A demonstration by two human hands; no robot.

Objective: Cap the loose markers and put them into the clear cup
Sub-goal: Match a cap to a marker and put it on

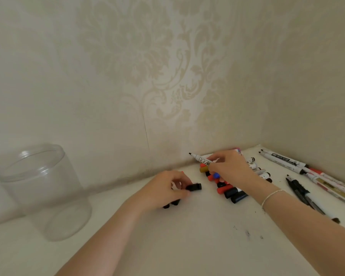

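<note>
My left fingers (pixel 179 186) pinch a black cap (pixel 194 187) at centre; my right hand (pixel 230 168) grips an uncapped marker (pixel 201 159) over the caps (pixel 225 188). Cup (pixel 42 192) stands lower left; pens (pixel 315 176) lie right.

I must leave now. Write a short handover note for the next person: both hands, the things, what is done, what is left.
Left hand: holds a black cap over the table.
Right hand: holds an uncapped marker, tip pointing left.
Loose caps lie under the right hand; more uncapped markers lie at the right.
Cup: far left, empty.
Done: nothing in the cup.
Left: cap every marker, put all in.
</note>
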